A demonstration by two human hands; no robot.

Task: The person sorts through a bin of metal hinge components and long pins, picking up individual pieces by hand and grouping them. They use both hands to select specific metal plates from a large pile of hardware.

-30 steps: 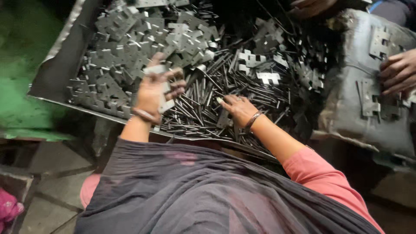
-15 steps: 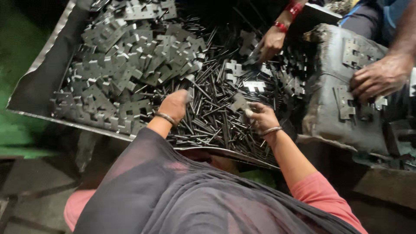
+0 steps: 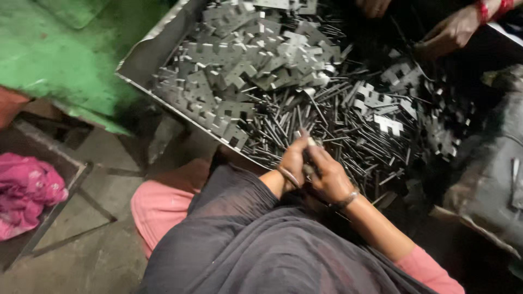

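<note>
Nearest the camera lies a dark grey draped cloth (image 3: pixel 261 245) over the person's lap, with pink sleeves showing at either side. Just beyond it the two hands meet at the near edge of the tray: the left hand (image 3: pixel 294 160), a bangle at its wrist, and the right hand (image 3: pixel 328 177), also bangled, are curled together around a small bundle of thin dark metal pins (image 3: pixel 308 142). The bundle stands nearly upright between the fingers, its long axis running away from the person, tips pointing toward the far side of the tray; both hands are clenched on it. Directly past the hands spreads a loose heap of dark steel pins (image 3: pixel 327 122), lying crosswise in every direction and crowding the hands' front. Farther left sits a pile of flat grey notched metal plates (image 3: pixel 245 65), held in a shallow sheet-metal tray (image 3: pixel 143 61). At the far right another person's hand (image 3: pixel 449 34) reaches into the tray. Off to the left, a pink cloth (image 3: pixel 24 190) lies in a box.
</note>
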